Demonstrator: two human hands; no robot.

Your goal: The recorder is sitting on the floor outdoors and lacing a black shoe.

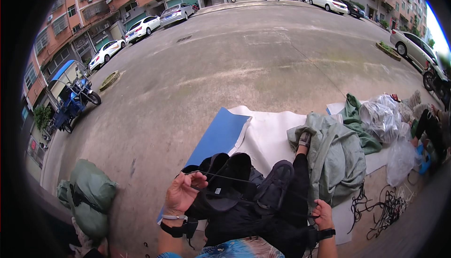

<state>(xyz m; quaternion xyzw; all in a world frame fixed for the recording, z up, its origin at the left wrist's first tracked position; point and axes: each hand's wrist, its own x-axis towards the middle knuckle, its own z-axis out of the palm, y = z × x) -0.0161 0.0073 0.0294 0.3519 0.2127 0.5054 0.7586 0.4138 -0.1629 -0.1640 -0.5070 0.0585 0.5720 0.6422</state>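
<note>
Concrete yard (211, 56), white label (218, 191) among black shoes (276, 183)

The thin black cord (235, 179) gets lost against the black trousers (300, 183) before the right hand (322, 214). The bottom edge cuts off both arms (170, 245). The dark rim hides part of the far-right motorbike (437, 85).

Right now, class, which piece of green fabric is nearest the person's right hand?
The pale crumpled green fabric, just ahead of the right hand. The darker green fabric lies beyond it; the stuffed green bundle sits far to the left.
</note>
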